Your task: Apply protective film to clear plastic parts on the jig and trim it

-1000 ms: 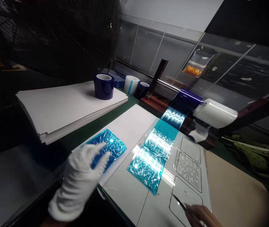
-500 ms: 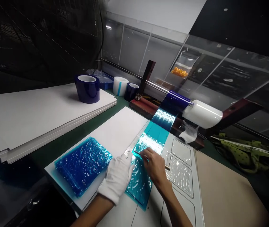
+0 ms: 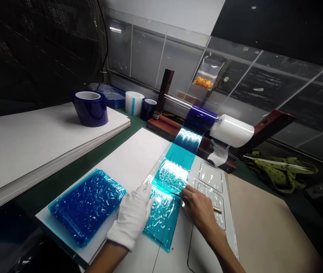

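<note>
My left hand [image 3: 131,214], in a white glove, lies with its fingers stretched forward along the left edge of the blue film [image 3: 161,220]. A clear strip like a ruler [image 3: 150,177] shows at its fingertips. My bare right hand [image 3: 199,204] grips a slim craft knife [image 3: 217,209], whose tip touches the film near its right edge. That film runs down from a blue film roll [image 3: 202,116] over a white board with outlined rounded panels [image 3: 211,176]. Left of my glove lies a stack of cut blue film sheets [image 3: 89,206].
A bar on a dark red stand [image 3: 167,85] carries the film roll and a white roll [image 3: 232,131]. A large blue tape roll [image 3: 91,113] sits on stacked white boards [image 3: 22,148]. Brown board [image 3: 263,216] and a green dotted bag [image 3: 277,170] are at the right.
My right hand has drawn the knife tip across the film from its left side toward its right edge. My left hand stays on the film's left edge. The view has shifted slightly.
</note>
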A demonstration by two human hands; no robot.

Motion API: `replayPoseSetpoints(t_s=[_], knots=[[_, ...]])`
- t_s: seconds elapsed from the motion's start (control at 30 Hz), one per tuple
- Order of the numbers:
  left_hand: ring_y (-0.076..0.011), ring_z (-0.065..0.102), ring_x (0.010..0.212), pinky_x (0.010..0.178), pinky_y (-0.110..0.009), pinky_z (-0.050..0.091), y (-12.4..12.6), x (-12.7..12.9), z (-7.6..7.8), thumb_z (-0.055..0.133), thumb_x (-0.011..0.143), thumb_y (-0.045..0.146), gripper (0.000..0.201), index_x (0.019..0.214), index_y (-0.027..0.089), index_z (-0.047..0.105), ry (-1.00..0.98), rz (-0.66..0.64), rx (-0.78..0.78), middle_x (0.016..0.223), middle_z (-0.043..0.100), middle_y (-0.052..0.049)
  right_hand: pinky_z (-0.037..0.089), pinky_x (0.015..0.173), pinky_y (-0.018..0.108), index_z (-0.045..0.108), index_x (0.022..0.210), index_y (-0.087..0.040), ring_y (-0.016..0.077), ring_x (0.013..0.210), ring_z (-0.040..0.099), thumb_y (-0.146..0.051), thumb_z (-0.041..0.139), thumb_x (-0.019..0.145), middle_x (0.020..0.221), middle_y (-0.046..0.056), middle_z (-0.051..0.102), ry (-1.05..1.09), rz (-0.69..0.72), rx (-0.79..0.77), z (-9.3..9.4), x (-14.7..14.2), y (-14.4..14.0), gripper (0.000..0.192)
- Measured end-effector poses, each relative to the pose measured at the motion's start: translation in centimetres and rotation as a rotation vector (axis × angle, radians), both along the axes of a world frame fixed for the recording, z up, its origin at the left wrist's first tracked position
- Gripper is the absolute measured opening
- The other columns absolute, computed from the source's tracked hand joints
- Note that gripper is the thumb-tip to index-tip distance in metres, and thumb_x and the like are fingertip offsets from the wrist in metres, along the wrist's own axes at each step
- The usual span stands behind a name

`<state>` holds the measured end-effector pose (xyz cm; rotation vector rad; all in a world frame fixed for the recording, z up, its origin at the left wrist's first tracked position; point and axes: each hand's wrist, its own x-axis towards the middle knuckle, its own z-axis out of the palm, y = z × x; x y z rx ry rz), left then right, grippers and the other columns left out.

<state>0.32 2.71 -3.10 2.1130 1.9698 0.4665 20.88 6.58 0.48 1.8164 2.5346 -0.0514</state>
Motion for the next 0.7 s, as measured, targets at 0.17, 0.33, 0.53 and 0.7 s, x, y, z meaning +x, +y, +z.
replayPoseSetpoints(t_s=[0.17, 0.33, 0.53, 0.7], knots=[[-0.0251, 0.062, 0.114, 0.099, -0.038, 0.049, 0.1, -0.2, 0.5, 0.041, 0.096, 0.03, 0.042, 0.135, 0.017, 0.051, -0.008, -0.024, -0.013, 0.129, 0.061, -0.013, 0.017, 0.051, 0.026, 0.065, 0.077, -0.022, 0.0178, 0.076, 0.062, -0.012, 0.044, 0.094, 0.086, 0.001, 0.066, -0.053, -0.12, -0.031, 0.7, 3.9, -2.2, 0.029], [-0.0267, 0.064, 0.105, 0.092, -0.04, 0.052, -0.2, -0.6, 1.3, 0.048, 0.093, 0.039, 0.054, 0.14, 0.012, 0.044, 0.013, -0.045, -0.014, 0.117, 0.065, -0.017, 0.024, 0.054, 0.026, 0.065, 0.082, -0.023, 0.0194, 0.073, 0.064, -0.017, 0.045, 0.094, 0.088, 0.002, 0.068, 0.002, -0.274, -0.065, 1.3, 5.7, -5.0, 0.024], [-0.0426, 0.025, 0.141, 0.112, -0.059, 0.027, -3.8, 2.5, 0.1, 0.064, 0.057, 0.078, 0.128, 0.149, 0.007, 0.012, 0.067, -0.017, -0.107, 0.154, 0.022, -0.027, 0.034, 0.065, 0.027, 0.065, 0.088, -0.023, 0.0231, 0.087, 0.066, -0.014, 0.05, 0.089, 0.093, 0.003, 0.071, 0.194, -0.357, -0.129, -0.4, 3.0, -7.3, 0.018], [-0.042, 0.014, 0.145, 0.115, -0.06, 0.015, -6.0, 4.9, -1.6, 0.074, 0.049, 0.058, 0.125, 0.147, 0.007, 0.016, 0.163, -0.037, -0.185, 0.156, 0.012, -0.027, 0.035, 0.07, 0.031, 0.064, 0.089, -0.019, 0.027, 0.091, 0.063, -0.015, 0.045, 0.09, 0.094, 0.008, 0.069, 0.391, -0.398, -0.134, -1.1, 0.6, -7.4, 0.02]])
